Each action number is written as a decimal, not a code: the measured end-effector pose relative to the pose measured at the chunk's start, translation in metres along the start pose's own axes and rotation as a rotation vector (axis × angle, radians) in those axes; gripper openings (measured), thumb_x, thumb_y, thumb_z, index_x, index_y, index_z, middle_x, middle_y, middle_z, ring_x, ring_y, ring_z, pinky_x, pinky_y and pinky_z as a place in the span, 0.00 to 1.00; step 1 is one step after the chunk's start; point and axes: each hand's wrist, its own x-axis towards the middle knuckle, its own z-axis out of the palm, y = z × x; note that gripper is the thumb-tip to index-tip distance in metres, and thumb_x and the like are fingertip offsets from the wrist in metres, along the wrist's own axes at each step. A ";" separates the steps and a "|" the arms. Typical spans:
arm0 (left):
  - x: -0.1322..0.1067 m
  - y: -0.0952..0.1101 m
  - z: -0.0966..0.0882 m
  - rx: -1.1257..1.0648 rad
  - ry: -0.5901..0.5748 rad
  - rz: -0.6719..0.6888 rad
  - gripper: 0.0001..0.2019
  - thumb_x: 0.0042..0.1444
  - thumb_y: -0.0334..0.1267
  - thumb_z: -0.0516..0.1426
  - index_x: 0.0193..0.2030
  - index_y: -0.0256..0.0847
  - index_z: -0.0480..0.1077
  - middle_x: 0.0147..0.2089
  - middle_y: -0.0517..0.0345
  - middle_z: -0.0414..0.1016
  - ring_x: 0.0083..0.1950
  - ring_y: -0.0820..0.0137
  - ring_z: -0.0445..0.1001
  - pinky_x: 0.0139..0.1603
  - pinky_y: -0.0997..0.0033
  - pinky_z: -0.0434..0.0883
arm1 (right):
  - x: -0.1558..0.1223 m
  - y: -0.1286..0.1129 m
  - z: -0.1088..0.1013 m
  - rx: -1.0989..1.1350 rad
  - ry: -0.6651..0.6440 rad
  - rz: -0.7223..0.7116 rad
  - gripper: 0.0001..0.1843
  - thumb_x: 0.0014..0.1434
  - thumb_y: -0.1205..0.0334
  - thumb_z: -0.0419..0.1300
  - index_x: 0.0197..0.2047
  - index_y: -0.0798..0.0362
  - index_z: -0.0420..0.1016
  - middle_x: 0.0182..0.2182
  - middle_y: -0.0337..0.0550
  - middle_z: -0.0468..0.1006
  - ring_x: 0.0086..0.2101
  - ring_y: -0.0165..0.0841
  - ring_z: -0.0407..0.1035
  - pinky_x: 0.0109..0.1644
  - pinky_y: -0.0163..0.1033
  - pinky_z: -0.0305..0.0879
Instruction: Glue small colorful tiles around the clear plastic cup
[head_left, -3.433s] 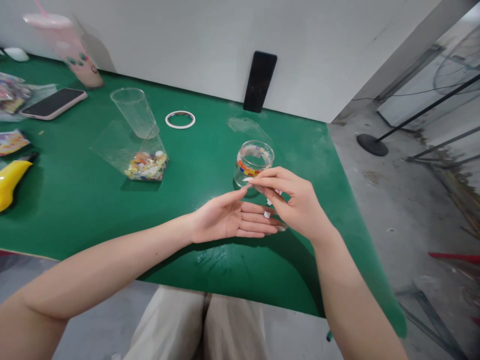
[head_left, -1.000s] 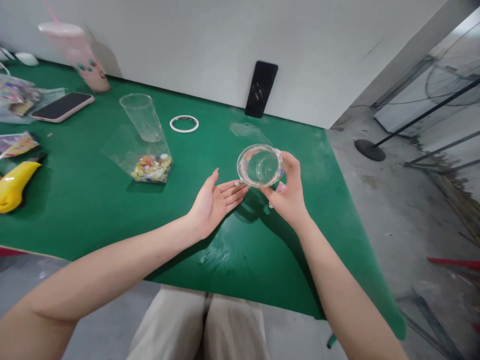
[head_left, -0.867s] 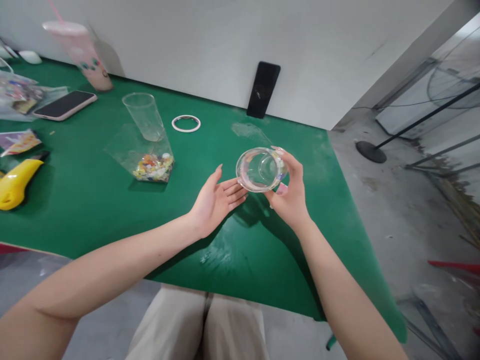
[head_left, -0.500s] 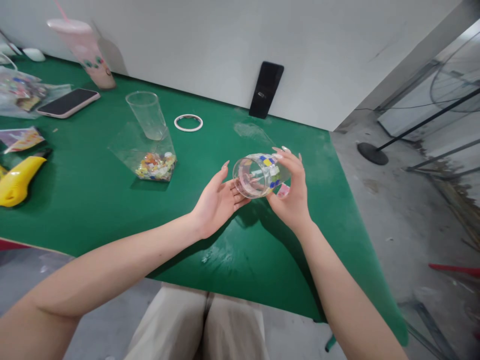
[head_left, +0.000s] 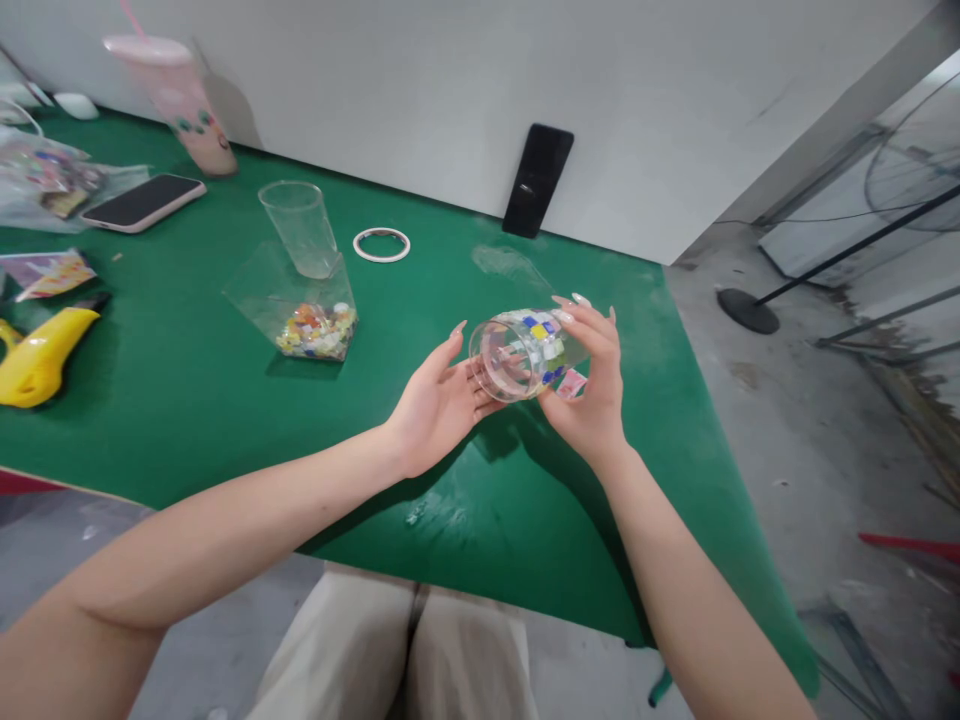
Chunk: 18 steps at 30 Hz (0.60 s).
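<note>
A clear cup (head_left: 525, 352) with blue, yellow, white and green mosaic pieces on its side lies tilted in the air, its open rim facing left. My right hand (head_left: 592, 385) grips it round the base end, thumb below and fingers above. Palm up, my left hand (head_left: 442, 405) is spread at the rim, with its fingertips behind and under the cup; whether they bear its weight I cannot tell. A small pink piece (head_left: 572, 383) shows beside my right thumb. Left of my hands, a clear bag of mosaic pieces (head_left: 319, 330) stands on the table.
On the green table (head_left: 420, 330) are an empty clear cup (head_left: 300, 230), a white ring (head_left: 382, 245), a yellow tool (head_left: 45, 355), a phone (head_left: 142, 203), a pink tumbler (head_left: 180, 105) and a plastic bag (head_left: 52, 185). A black phone (head_left: 538, 180) leans on the wall.
The cup has turned slightly in my right hand, and more of its mosaic side shows. My left hand stays spread under the rim. The whole view has shifted a little.
</note>
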 end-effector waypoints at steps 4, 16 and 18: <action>-0.001 0.000 0.001 0.040 -0.012 0.012 0.24 0.64 0.50 0.43 0.51 0.36 0.70 0.41 0.50 0.78 0.45 0.64 0.74 0.50 0.66 0.66 | 0.000 0.000 -0.002 -0.031 -0.032 0.011 0.31 0.54 0.63 0.56 0.60 0.39 0.50 0.58 0.44 0.64 0.61 0.47 0.56 0.64 0.67 0.41; -0.001 0.003 0.001 0.045 -0.026 0.005 0.27 0.64 0.51 0.43 0.57 0.31 0.66 0.49 0.45 0.76 0.51 0.62 0.73 0.55 0.65 0.63 | -0.001 0.001 -0.004 -0.109 -0.039 -0.010 0.31 0.54 0.65 0.55 0.60 0.39 0.51 0.58 0.44 0.65 0.61 0.45 0.56 0.64 0.68 0.41; -0.001 0.002 0.000 0.037 -0.029 -0.002 0.27 0.64 0.51 0.43 0.56 0.30 0.66 0.49 0.44 0.76 0.49 0.63 0.73 0.54 0.66 0.63 | -0.001 0.001 -0.004 -0.116 -0.029 -0.027 0.31 0.54 0.65 0.55 0.59 0.39 0.51 0.57 0.44 0.66 0.61 0.45 0.57 0.64 0.67 0.42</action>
